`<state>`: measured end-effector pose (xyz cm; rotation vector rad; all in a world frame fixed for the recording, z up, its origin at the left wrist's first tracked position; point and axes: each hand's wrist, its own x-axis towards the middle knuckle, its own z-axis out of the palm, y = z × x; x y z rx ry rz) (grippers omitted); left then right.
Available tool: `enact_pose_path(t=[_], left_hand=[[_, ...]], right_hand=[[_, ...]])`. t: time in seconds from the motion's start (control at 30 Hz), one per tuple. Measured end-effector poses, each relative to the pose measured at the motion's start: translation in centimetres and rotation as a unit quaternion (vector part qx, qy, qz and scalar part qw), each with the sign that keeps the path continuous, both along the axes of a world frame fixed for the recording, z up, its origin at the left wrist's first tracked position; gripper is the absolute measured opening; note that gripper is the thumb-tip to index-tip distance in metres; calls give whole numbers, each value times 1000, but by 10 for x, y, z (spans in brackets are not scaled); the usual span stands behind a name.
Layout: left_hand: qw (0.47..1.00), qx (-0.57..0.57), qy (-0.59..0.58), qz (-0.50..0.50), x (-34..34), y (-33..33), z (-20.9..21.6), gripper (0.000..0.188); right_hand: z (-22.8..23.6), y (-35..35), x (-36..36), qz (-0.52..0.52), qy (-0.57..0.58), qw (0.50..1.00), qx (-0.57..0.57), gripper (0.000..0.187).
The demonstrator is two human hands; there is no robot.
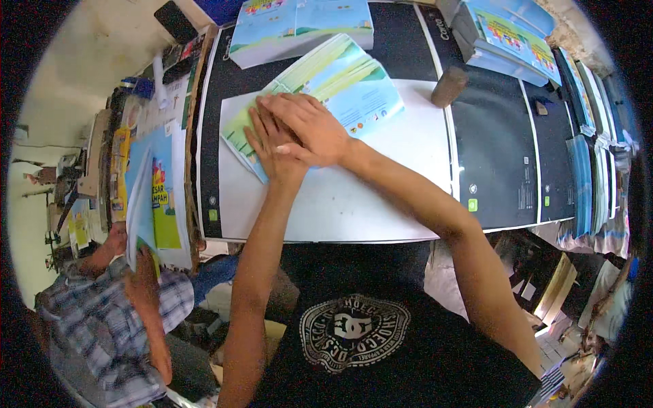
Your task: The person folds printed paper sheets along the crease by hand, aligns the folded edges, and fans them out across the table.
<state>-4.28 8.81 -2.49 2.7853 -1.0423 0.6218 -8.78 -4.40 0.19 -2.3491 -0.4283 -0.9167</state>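
Observation:
A fanned pile of printed paper sheets [364, 95], light blue and green, lies slantwise on a white sheet [340, 197] on the table. My left hand [277, 153] rests on the pile's near left end, palm down with its fingers stretched forward. Across it lies my right hand [313, 128], flat, covering part of the left hand's back and fingers. Both press on the paper and neither grips anything. The paper directly under my palms is hidden.
Behind the pile stand neat stacks of similar prints [303, 30]. A brown block [449, 87] sits on the black tabletop [493, 149] near another print stack [510, 41]. At left, a person in a plaid shirt [102, 326] handles blue-green sheets [139, 197] at a separate table.

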Motion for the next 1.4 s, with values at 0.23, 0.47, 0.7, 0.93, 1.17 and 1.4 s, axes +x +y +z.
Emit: enact_pose_path(t=[0.23,0.47,0.7,0.93,1.17,1.4], left_hand=[[999,-46,-1,12,0,-12,4,56],[999,-48,-12,-15,3,-5,-4,64],[994,-71,79,3,-7,-13,23,76],[998,-5,56,6,-23,-48,19,80],[1000,-21,18,-6,-26,-48,22,65],[997,-15,69,-44,-21,-41,10,84]], right_hand=[[92,-9,-18,73,-111,973,189,86],[8,-10,-10,67,0,996,61,98],[-5,-13,-2,93,36,970,223,101],[16,-29,5,177,123,766,605,85],[64,-30,-22,113,-64,959,251,99],[-7,-41,-8,12,30,999,16,93]])
